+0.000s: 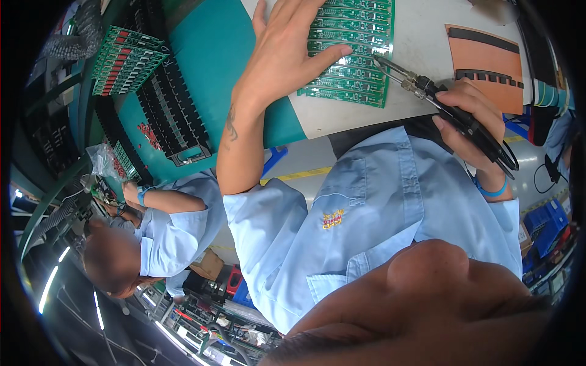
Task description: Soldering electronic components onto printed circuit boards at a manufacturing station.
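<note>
My left hand (pixel 284 52) lies flat with fingers apart on a green panel of circuit board strips (pixel 354 73), which rests on the white table (pixel 421 43). Its index finger points at the panel's middle rows. My right hand (pixel 470 116) grips a black pen-shaped tool with a cable (pixel 455 113). The tool's thin metal tip (pixel 384 63) touches the panel's right side, close to the left index fingertip. My light blue work shirt (pixel 378 207) fills the lower middle of the view.
An orange mat with black strips (pixel 485 58) lies right of the panel. A teal mat (pixel 210 55), black slotted trays (pixel 174 116) and stacked green boards with red parts (pixel 125 58) are on the left. A co-worker in blue (pixel 171 229) works lower left. Blue bins (pixel 549 222) stand at the right.
</note>
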